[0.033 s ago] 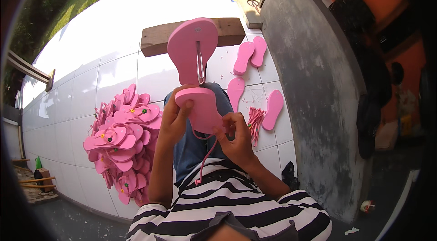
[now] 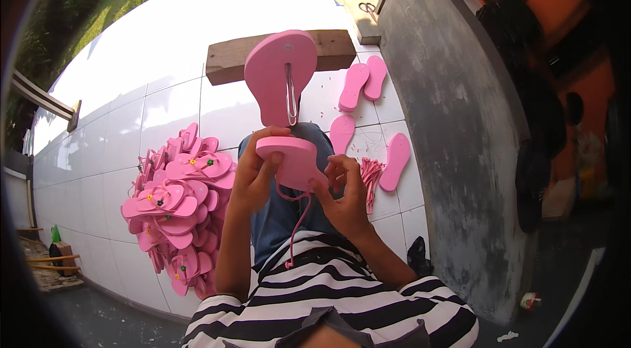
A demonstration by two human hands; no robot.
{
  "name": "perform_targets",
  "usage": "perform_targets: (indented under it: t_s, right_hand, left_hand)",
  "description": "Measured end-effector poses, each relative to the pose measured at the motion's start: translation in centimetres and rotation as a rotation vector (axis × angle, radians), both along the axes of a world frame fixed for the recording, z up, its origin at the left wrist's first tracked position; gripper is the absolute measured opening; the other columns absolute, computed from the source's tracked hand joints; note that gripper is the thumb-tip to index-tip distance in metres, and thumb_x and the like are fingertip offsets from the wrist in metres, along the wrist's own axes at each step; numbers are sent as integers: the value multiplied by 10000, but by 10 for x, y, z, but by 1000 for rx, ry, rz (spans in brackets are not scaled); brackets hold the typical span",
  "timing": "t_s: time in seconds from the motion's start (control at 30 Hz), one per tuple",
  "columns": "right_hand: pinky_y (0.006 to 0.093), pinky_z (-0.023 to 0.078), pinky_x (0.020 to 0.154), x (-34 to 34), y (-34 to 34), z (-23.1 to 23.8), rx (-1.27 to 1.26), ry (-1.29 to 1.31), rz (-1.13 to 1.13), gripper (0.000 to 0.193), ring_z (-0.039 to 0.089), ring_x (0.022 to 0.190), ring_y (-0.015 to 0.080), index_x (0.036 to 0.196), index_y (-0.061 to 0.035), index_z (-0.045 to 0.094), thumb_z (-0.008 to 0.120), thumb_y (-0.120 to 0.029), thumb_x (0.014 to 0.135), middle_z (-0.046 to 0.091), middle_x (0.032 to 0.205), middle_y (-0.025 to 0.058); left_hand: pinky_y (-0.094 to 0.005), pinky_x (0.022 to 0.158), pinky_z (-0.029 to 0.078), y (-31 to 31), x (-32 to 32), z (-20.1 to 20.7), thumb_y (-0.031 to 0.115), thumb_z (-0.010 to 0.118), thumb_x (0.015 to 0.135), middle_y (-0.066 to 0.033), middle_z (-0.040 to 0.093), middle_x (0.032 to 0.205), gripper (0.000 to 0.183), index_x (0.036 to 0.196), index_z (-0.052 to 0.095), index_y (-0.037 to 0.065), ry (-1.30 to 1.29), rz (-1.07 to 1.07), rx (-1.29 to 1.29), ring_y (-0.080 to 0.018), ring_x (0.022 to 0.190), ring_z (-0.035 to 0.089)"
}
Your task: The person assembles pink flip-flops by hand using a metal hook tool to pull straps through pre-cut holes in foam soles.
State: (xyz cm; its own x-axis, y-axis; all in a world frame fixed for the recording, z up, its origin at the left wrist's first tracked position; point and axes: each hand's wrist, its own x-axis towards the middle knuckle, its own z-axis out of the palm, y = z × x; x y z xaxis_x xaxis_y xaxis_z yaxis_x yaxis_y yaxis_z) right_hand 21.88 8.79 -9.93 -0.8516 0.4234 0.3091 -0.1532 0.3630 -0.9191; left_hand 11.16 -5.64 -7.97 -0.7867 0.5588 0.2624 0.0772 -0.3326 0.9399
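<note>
My left hand (image 2: 257, 174) grips one end of a pink flip-flop sole (image 2: 289, 159), thumb on its face and fingers behind the upper edge. My right hand (image 2: 345, 197) is closed at the sole's right edge, with the thumb against it and the fingers curled. From beneath the sole a thin pink strap (image 2: 302, 216) loops and dangles over my lap, ending in a small knob. Just beyond, another pink sole (image 2: 279, 75) stands upright, a looped metal wire tool (image 2: 290, 98) lying along its face.
Behind the upright sole lies a wooden block (image 2: 227, 62). Finished pink flip-flops (image 2: 174, 197) are heaped at left. On the right, loose soles (image 2: 395, 161) and a bundle of pink straps (image 2: 371, 180) rest on white tiles, beside a grey wall (image 2: 453, 118). Scissors (image 2: 368, 7) lie farther off.
The held sole has tipped, so its face looks shorter and its top edge sits lower. My right fingers have lifted slightly from its edge. The whole view has shifted a little.
</note>
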Motion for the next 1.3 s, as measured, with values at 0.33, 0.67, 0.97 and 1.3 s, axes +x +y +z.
perform_targets:
  t_s: [0.33, 0.67, 0.97, 1.3]
  right_hand:
    - [351, 547, 813, -39, 23, 23, 314, 310, 19, 337, 670, 967, 269, 1100, -54, 656, 747, -22, 777, 675, 1043, 108]
    - [354, 560, 820, -63, 13, 32, 192, 422, -15, 260, 697, 941, 263, 970, -34, 636, 776, 15, 757, 710, 1023, 136]
    - [341, 569, 738, -60, 1, 49, 146, 278, -88, 238, 691, 844, 249, 972, -31, 642, 765, 24, 776, 686, 938, 113]
    - [311, 567, 659, -124, 20, 46, -99, 126, -71, 211, 678, 743, 186, 989, 13, 639, 718, -143, 871, 677, 907, 112]
  left_hand:
    - [-311, 779, 464, 28, -3, 2, 80, 820, 708, -129, 574, 941, 408, 965, 504, 63, 606, 307, 207, -212, 855, 567]
    - [-268, 713, 446, 31, -33, 16, 103, 836, 708, -93, 525, 899, 435, 943, 471, 77, 640, 441, 226, -172, 790, 523]
    - [-348, 909, 454, 41, -19, 59, 147, 807, 782, -189, 310, 1377, 519, 1144, 452, 37, 296, 517, 8, -237, 1128, 478]
    - [-573, 1072, 129, 60, -66, 47, 262, 716, 859, -267, 131, 1531, 577, 1280, 397, 30, 636, 818, -446, -400, 1437, 119]
